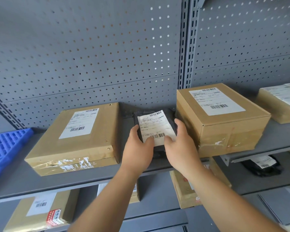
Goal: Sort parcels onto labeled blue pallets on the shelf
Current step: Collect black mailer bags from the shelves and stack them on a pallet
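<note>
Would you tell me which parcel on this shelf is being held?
The small dark bag between the flat box and the taller box; left hand and right hand grip it.

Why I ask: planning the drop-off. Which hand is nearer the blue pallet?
Left. The left hand grips the left edge of the dark parcel, toward the blue pallet at far left; the right hand holds its right edge, farther away.

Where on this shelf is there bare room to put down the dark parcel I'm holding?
Bare shelf lies between the blue pallet and the flat box, and between the tall box and the far-right box. Crowded: the middle gap, filled by the dark parcel, left hand and right hand.
</note>
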A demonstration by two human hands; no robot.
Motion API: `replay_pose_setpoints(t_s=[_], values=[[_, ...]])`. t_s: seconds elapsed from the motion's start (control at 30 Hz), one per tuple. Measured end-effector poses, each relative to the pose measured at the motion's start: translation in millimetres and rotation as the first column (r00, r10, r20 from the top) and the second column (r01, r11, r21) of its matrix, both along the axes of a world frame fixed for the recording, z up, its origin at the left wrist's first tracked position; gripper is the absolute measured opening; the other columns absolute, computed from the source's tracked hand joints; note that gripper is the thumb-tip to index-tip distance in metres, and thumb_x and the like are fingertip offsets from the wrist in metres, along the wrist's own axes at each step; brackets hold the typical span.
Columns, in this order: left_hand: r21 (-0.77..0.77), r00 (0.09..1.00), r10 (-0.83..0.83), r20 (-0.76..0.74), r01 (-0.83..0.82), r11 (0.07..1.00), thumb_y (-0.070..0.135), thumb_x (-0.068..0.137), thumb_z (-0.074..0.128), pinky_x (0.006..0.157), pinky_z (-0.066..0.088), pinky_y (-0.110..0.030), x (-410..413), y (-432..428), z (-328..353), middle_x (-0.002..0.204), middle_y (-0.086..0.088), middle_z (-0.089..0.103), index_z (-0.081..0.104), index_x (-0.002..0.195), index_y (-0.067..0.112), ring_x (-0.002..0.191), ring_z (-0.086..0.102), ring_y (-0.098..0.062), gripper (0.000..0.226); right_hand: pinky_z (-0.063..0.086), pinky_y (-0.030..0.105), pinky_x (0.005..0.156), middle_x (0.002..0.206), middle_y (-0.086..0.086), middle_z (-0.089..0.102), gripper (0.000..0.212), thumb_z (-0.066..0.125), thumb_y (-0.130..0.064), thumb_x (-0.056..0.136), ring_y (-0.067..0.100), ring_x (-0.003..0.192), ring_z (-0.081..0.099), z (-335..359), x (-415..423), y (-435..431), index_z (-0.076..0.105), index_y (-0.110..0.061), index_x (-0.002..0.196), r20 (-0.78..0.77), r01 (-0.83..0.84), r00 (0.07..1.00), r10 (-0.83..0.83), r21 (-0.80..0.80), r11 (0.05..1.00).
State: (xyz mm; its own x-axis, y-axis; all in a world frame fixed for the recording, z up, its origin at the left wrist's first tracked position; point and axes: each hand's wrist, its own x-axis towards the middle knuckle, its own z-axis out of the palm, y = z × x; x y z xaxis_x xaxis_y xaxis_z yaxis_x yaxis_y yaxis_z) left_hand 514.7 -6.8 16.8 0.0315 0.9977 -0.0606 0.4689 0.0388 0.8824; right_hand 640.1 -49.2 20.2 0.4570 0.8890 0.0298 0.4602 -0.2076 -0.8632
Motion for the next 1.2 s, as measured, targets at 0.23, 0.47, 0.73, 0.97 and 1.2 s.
replay_pose_setpoints(t_s=[0.23,0.47,0.73,0.97,1.2], values=[[0.146,0.996,0.031,0.080,-0.043,0.988,0.019,0.091,0.057,0.057,0.039,0.004,9.9,-23.8,20.3,0.096,0.037,0.060,0.043,0.148,0.030,0.083,0.053,0.030,0.060,0.052,0.045,0.096,0.139,0.003,0.061,0.058,0.049,-0.019,0.100,0.029,0.112,0.064,17.8,4.4,-18.2,0.033,-0.026,0.155,-0.110,0.001,0.994,0.014,0.128,0.992],[0.253,0.994,0.059,0.093,-0.081,0.964,0.027,0.088,0.058,0.071,0.040,0.004,-2.0,-44.6,43.9,0.127,0.025,0.061,0.040,0.150,0.032,0.105,0.055,0.020,0.065,0.053,0.049,0.096,0.133,-0.007,0.064,0.052,0.051,-0.017,0.095,0.021,0.113,0.064,41.6,-4.5,-34.7,0.046,-0.028,0.146,-0.131,-0.023,0.990,0.057,0.248,0.969],[0.348,0.967,0.100,0.232,-0.179,0.920,0.025,0.087,0.058,0.085,0.053,-0.019,-63.9,-76.0,66.5,0.115,0.037,0.065,0.043,0.124,0.054,0.108,0.061,0.013,0.050,0.056,0.031,0.092,0.122,-0.018,0.068,0.053,0.053,-0.018,0.092,-0.002,0.104,0.064,62.8,-58.7,-49.2,0.050,-0.030,0.143,-0.145,-0.083,0.979,0.142,0.353,0.932],[0.421,0.944,0.181,0.276,-0.287,0.860,0.017,0.092,0.061,0.082,0.041,0.002,-171.3,-105.8,78.1,0.110,0.046,0.062,0.047,0.133,0.044,0.108,0.054,0.024,0.051,0.055,0.038,0.095,0.125,-0.015,0.069,0.054,0.053,-0.013,0.090,0.004,0.109,0.065,78.3,-166.3,-64.9,0.052,-0.030,0.141,-0.141,-0.176,0.956,0.257,0.426,0.887],[0.407,0.903,0.318,0.288,-0.416,0.813,0.021,0.091,0.060,0.092,0.047,-0.012,-324.3,-146.3,71.5,0.117,0.037,0.064,0.045,0.148,0.033,0.112,0.058,0.018,0.059,0.043,0.001,0.073,0.122,-0.015,0.069,0.052,0.056,-0.012,0.092,-0.011,0.099,0.061,73.7,-317.6,-84.0,0.052,-0.027,0.142,-0.106,-0.333,0.902,0.418,0.443,0.832]])
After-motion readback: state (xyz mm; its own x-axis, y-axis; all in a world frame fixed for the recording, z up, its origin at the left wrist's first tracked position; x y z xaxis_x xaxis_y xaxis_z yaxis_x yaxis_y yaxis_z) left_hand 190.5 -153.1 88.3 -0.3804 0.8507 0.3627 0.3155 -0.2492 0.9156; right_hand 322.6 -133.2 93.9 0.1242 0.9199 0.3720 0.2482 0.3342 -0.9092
